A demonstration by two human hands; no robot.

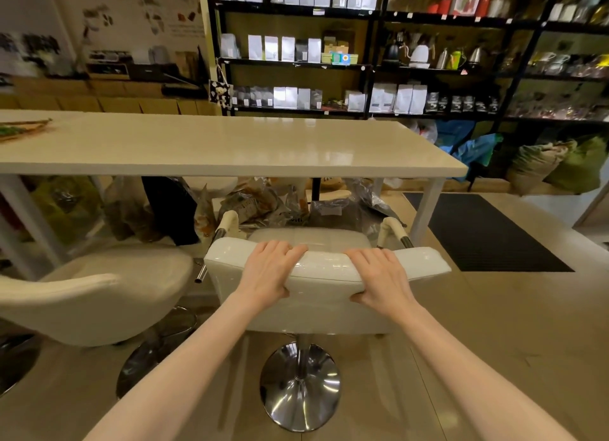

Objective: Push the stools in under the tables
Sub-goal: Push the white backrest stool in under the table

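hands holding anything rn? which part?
Both. Left hand and right hand grip the top edge of the white stool's backrest, fingers over the top, thumbs on the near face.

Both hands grip the top edge of a white stool's backrest [329,276]: left hand [268,272] and right hand [379,277], fingers over the top, thumbs on the near face. Stool has two armrests and a chrome base [300,386] on the floor. Its seat [309,236] sits just short of the white table [230,144], armrest tips near the table edge. Second white stool [99,292] just left, rounded shell. Bags [257,203] piled under the table. Black mat [487,233] on the floor to the right. Dark shelves [372,65] behind, holding pouches and kettles.
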